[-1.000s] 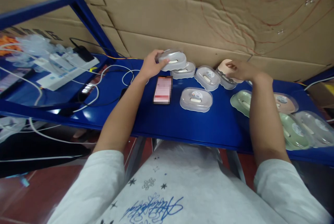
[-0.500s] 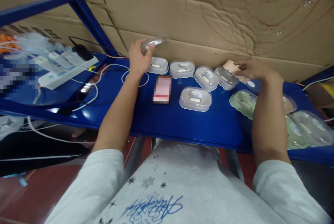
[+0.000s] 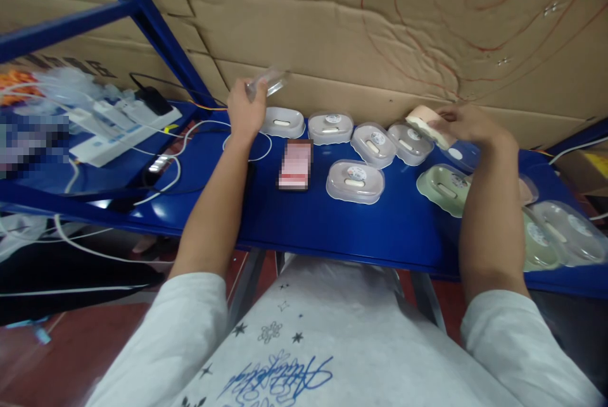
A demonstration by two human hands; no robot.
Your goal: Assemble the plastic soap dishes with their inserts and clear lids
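Observation:
My left hand [image 3: 247,106] is closed on a clear plastic lid [image 3: 270,83], slightly blurred, above the back left of the blue table [image 3: 280,223]. Just below it sits a grey soap dish [image 3: 284,123] with a white oval piece in its middle. At the back right, my right hand [image 3: 468,123] grips a peach soap dish [image 3: 424,117], tilted, with a wavy pale edge. Beneath that stands a grey soap dish with a clear lid [image 3: 411,143]. Other lidded grey dishes are a pale one [image 3: 330,128], one beside it [image 3: 373,144] and one nearer me [image 3: 355,182].
A phone [image 3: 295,165] lies between the arms. Green lidded dishes [image 3: 443,190] and a grey one [image 3: 572,233] crowd the right side. A white power strip [image 3: 126,135] with cables stands left. Cardboard [image 3: 308,27] walls the back; a blue post [image 3: 164,33] rises left.
My left hand has moved slightly left and down with the clear lid, away from the grey dish. My right hand has turned the peach dish, so more of its wavy edge shows.

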